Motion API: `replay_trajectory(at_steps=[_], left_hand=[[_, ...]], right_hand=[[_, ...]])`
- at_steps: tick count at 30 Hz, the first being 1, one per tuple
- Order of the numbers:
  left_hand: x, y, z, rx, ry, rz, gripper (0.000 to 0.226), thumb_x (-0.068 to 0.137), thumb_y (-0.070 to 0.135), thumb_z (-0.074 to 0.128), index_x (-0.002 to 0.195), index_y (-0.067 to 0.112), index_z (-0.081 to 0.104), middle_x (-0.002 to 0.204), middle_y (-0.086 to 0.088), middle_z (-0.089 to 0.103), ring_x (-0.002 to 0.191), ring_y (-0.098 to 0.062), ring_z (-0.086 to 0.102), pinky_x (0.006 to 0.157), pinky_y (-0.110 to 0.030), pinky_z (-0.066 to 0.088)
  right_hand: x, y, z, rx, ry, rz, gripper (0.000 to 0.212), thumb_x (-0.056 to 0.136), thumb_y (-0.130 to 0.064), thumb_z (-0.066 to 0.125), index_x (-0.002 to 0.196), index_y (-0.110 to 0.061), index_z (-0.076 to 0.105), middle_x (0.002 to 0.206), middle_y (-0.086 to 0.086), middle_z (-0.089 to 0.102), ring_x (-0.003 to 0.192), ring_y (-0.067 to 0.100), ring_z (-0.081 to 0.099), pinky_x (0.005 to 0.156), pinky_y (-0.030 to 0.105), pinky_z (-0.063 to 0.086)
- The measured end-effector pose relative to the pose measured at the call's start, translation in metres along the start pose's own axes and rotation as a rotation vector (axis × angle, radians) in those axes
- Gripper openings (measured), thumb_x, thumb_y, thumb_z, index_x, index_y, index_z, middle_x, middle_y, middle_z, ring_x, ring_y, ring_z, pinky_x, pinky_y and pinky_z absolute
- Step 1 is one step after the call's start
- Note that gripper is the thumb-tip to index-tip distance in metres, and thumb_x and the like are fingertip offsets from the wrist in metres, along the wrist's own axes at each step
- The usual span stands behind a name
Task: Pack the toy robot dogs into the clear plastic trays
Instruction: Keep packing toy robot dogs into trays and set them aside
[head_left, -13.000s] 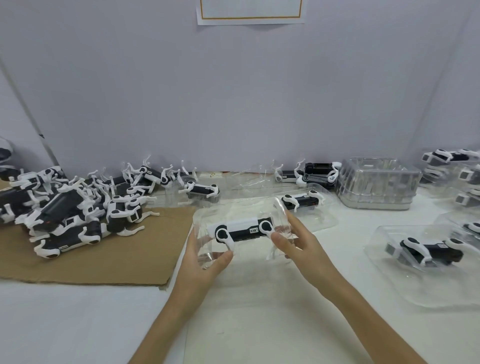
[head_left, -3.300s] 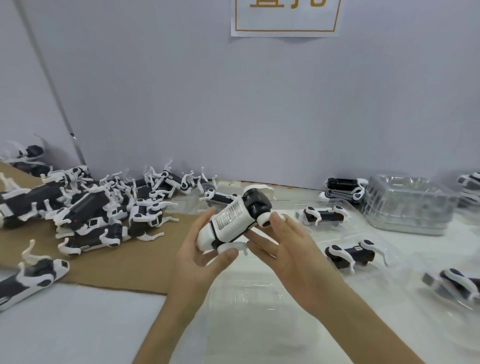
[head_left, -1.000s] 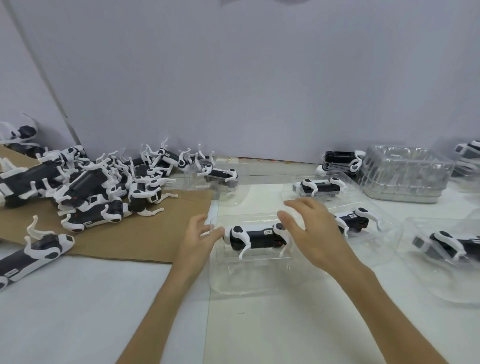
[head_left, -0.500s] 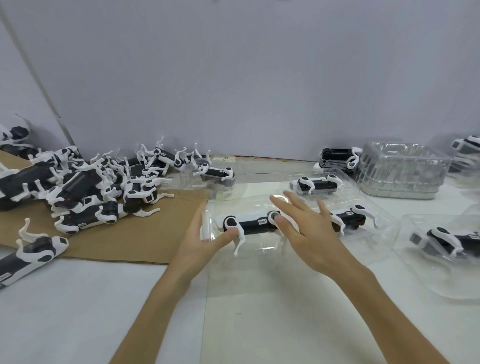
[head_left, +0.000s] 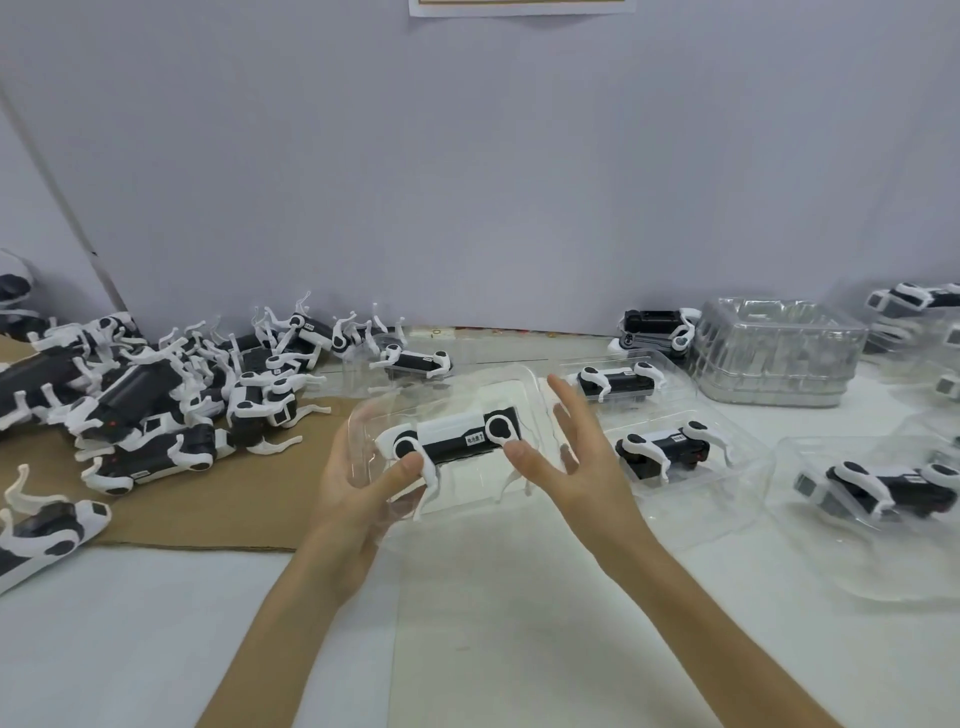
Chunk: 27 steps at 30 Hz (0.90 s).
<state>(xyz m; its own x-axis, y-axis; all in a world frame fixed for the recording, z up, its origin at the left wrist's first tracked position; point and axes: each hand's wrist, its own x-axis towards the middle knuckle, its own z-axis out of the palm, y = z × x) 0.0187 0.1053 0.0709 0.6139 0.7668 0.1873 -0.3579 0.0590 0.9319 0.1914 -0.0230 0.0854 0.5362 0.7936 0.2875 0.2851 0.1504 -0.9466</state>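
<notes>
Clear plastic sits in the middle of the frame: a clear tray (head_left: 457, 378), tipped up toward the person. A black and white toy dog (head_left: 452, 441) lies on its side inside it, legs pointing down at the bottom edge.

The left hand (head_left: 358, 483) grips the tray's left end. Its fingers curl under the tray and its thumb presses on top, right by one of the dog's round hips. The right hand (head_left: 571, 462) is at the tray's right end with its fingers straight and spread apart. Its thumb tip is just beside the dog's other hip, but I cannot tell if it pushes on it.

On the left side of the frame, a big pile of toy dogs (head_left: 156, 400) lies tangled on brown cardboard (head_left: 208, 504). To the right of the hands, more trays sit on the white table (head_left: 519, 623), each with a dog inside: one near the right hand (head_left: 660, 452), one above it (head_left: 618, 382) and one by the right edge (head_left: 893, 486). A stack of empty trays (head_left: 774, 353) stands in the upper right, against the grey wall (head_left: 467, 182).
</notes>
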Motion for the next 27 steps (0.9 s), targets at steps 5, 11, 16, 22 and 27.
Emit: replay_trajectory(at_steps=[5, 11, 16, 22, 27], left_hand=[[0.002, -0.002, -0.006, 0.032, 0.007, 0.001, 0.079, 0.068, 0.022, 0.083, 0.138, 0.033, 0.049, 0.125, -0.021, 0.061, 0.104, -0.034, 0.065, 0.087, -0.043, 0.057], [0.001, -0.009, 0.000, 0.279, 0.214, 0.075, 0.075, 0.063, 0.035, 0.083, 0.128, 0.047, 0.048, 0.106, 0.002, 0.071, 0.098, -0.013, 0.069, 0.096, -0.045, 0.052], [0.001, -0.006, 0.000, 0.201, 0.204, -0.011, 0.083, 0.058, 0.027, 0.093, 0.131, 0.039, 0.053, 0.117, 0.008, 0.069, 0.094, -0.011, 0.071, 0.077, -0.039, 0.056], [0.001, -0.010, -0.003, 0.221, 0.183, -0.276, 0.068, 0.058, 0.030, 0.084, 0.121, 0.024, 0.060, 0.099, -0.007, 0.071, 0.076, -0.026, 0.068, 0.063, -0.040, 0.057], [0.000, -0.011, -0.002, 0.308, 0.182, -0.320, 0.048, 0.070, 0.030, 0.083, 0.114, 0.024, 0.062, 0.104, -0.006, 0.073, 0.076, -0.020, 0.069, 0.050, -0.029, 0.051]], right_hand=[[0.005, 0.006, -0.001, 0.036, -0.113, 0.191, 0.088, 0.069, -0.066, 0.074, 0.145, -0.038, 0.038, 0.126, -0.008, 0.062, 0.109, 0.005, 0.063, 0.094, 0.031, 0.050], [0.002, 0.013, 0.004, -0.038, 0.089, 0.152, 0.060, 0.079, -0.047, 0.078, 0.130, -0.042, 0.047, 0.106, -0.008, 0.062, 0.081, 0.000, 0.065, 0.071, 0.019, 0.048], [0.000, 0.000, -0.002, -0.129, 0.001, 0.203, 0.068, 0.085, -0.052, 0.069, 0.143, -0.038, 0.037, 0.129, -0.011, 0.053, 0.114, 0.000, 0.052, 0.081, 0.011, 0.039], [-0.046, -0.031, -0.070, -0.429, 0.152, -0.076, 0.057, 0.085, -0.029, 0.074, 0.134, -0.042, 0.047, 0.130, -0.033, 0.048, 0.119, -0.021, 0.040, 0.093, -0.003, 0.027], [-0.088, -0.024, -0.161, -0.775, 0.330, 0.120, 0.049, 0.083, -0.026, 0.077, 0.126, -0.039, 0.057, 0.129, -0.018, 0.055, 0.122, 0.006, 0.050, 0.107, 0.029, 0.034]])
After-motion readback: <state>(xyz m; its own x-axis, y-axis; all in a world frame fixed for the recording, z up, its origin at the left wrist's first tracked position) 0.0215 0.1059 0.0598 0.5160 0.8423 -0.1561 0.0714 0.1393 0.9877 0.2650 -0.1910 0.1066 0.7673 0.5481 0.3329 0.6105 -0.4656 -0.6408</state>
